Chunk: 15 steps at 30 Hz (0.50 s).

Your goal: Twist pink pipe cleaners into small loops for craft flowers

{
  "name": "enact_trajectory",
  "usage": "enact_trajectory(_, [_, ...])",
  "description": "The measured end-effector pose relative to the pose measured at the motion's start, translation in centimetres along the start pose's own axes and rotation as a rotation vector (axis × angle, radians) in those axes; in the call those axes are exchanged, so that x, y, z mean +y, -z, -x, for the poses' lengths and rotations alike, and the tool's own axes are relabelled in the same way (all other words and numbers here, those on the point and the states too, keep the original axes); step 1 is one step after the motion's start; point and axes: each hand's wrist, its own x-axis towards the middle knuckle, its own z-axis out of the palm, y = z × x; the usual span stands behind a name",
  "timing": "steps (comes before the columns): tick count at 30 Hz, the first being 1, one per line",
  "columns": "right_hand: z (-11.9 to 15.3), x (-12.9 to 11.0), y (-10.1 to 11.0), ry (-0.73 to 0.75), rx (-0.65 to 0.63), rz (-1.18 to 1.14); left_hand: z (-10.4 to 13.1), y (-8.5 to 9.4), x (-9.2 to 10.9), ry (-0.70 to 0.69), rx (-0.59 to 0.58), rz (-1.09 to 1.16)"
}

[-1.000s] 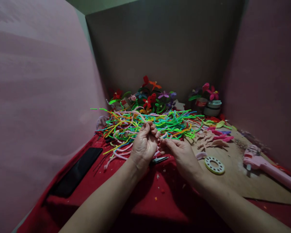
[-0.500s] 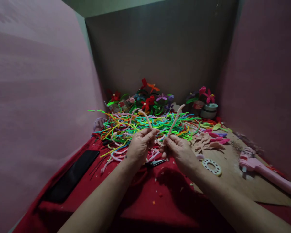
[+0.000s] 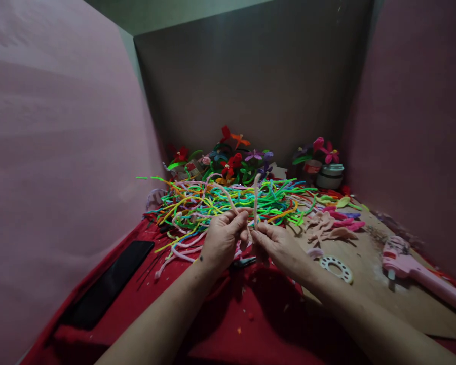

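"Head view: where do we have our hands?"

"Just before the near edge of the heap of colored fuzzy stems (image 3: 277,200). Our left hand (image 3: 222,235) pinches a pale pink stem (image 3: 227,195) that arches back over the heap. Our right hand (image 3: 275,242) is closed at the fingertips on an upright pale pink length (image 3: 256,203), its tip above the heap. We can't tell whether the two join between our fingers."

"And the containers?"

"Behind the heap, to its right, we see a jar (image 3: 330,177) with a pale green lid. We can't see what it holds. Just left of it is a red-and-white container (image 3: 312,168). Pink fuzzy flowers (image 3: 329,153) rise behind the pair, but we can't tell which vessel holds them, if either."

"Anything directly behind the heap?"

"Red, orange, purple and blue flowers (image 3: 232,163) with green leaves. A red-and-white box (image 3: 193,169) is partly hidden among them, so we can't make out its contents."

"What lies around the heap?"

"To its front left, a black phone (image 3: 108,281) on the red cloth (image 3: 228,329). To its right, on the brown board (image 3: 368,299), we see beige fuzzy pieces (image 3: 325,228), a ring with holes (image 3: 336,268) and, farther right, a pink glue gun (image 3: 410,264)."
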Motion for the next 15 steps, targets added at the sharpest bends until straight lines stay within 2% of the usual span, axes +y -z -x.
enact_trajectory(4, [0.12, 0.41, 0.1, -0.009, -0.031, 0.069, 0.0, -0.22, -0.06, 0.077, 0.024, 0.014])
enact_trajectory(8, [0.25, 0.33, 0.08, -0.085, -0.058, -0.035, -0.18, -0.06, -0.2, 0.111, -0.006, -0.007])
enact_trajectory(13, [0.41, 0.43, 0.09, -0.206, -0.098, -0.641, -0.33, 0.28, -0.12, 0.086, -0.035, 0.084])
enact_trajectory(15, [0.41, 0.79, 0.1, -0.236, -0.086, -0.808, -0.33, 0.28, -0.04, 0.091, -0.043, 0.107])
